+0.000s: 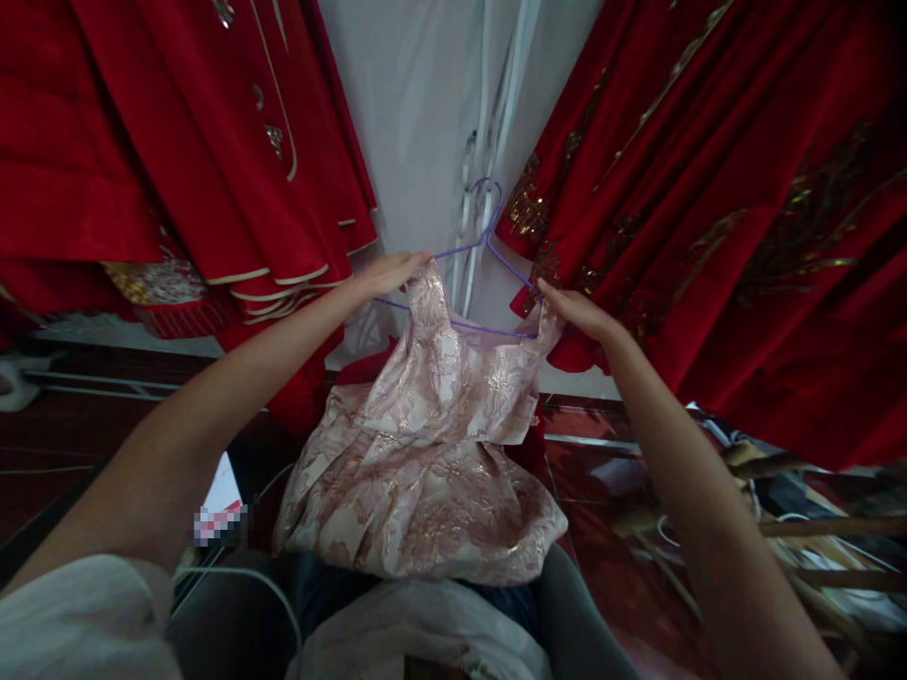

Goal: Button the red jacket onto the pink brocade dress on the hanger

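Observation:
A small pink dress with gold brocade hangs on a purple wire hanger held out in front of me. My left hand is closed on the dress's left shoulder strap where it meets the hanger. My right hand grips the right shoulder strap and the hanger's right end. The skirt drapes down toward my lap. The hanger's hook points up in front of a white cloth.
Red garments with gold trim hang at the left, and red embroidered ones at the right. A white cloth hangs between them. The dark red floor shows below, with wooden sticks and clutter at the right.

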### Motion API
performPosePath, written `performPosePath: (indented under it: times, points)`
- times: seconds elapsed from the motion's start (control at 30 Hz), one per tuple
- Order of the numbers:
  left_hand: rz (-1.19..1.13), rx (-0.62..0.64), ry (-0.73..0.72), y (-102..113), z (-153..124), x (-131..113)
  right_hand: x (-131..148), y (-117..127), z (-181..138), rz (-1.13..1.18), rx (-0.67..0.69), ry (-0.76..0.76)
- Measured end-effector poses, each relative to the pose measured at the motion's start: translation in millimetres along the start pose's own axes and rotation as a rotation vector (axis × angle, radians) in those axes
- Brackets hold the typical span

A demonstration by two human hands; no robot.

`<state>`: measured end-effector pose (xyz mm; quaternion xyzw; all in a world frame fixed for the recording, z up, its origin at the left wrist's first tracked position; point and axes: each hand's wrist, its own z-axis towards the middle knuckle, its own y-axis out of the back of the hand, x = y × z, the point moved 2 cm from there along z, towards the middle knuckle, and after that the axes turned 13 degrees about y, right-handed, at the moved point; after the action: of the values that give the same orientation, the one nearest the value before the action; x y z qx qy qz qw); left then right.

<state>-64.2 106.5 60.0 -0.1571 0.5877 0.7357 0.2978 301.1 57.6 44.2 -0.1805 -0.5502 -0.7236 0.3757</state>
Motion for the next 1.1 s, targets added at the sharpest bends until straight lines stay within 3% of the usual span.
performPosePath:
  times: [0.23, 0.33, 0.43, 0.5, 0.57, 0.63, 0.73, 0.8, 0.87, 0.93, 1.03, 1.1]
  points:
    - [-0.094, 0.004, -0.229, -9, -17, -4, -23, 16, -15, 0.226, -0.064, 0.192]
    - [-0.093, -0.060, -0.189, -5, -19, 6, -42, 23, -23, 0.328, -0.309, 0.171]
    - [-0.007, -0.105, -0.119, 1, -29, 31, -74, 25, -41, 0.400, -0.555, 0.003]
    - [0.096, -0.087, -0.073, 3, -42, 54, -95, 18, -59, 0.417, -0.576, -0.100]
    - [0.231, 0.055, -0.040, -1, -61, 72, -109, 7, -78, 0.409, -0.524, -0.145]
    - [0.425, 0.228, -0.071, -10, -82, 78, -111, -10, -92, 0.348, -0.363, -0.115]
    - [0.556, 0.267, -0.208, -28, -106, 53, -95, -39, -99, 0.270, -0.129, -0.006]
    - [0.510, 0.250, -0.384, -43, -112, 19, -73, -55, -94, 0.212, -0.075, 0.096]
    - [0.464, 0.217, -0.528, -59, -110, -15, -44, -63, -85, 0.111, -0.126, 0.229]
    - [0.427, 0.141, -0.568, -72, -101, -40, -15, -62, -78, -0.006, -0.253, 0.379]
    - [0.380, 0.113, -0.482, -89, -86, -57, 16, -50, -72, -0.052, -0.363, 0.491]
    - [0.367, 0.163, -0.393, -97, -80, -57, 17, -38, -69, -0.017, -0.414, 0.465]
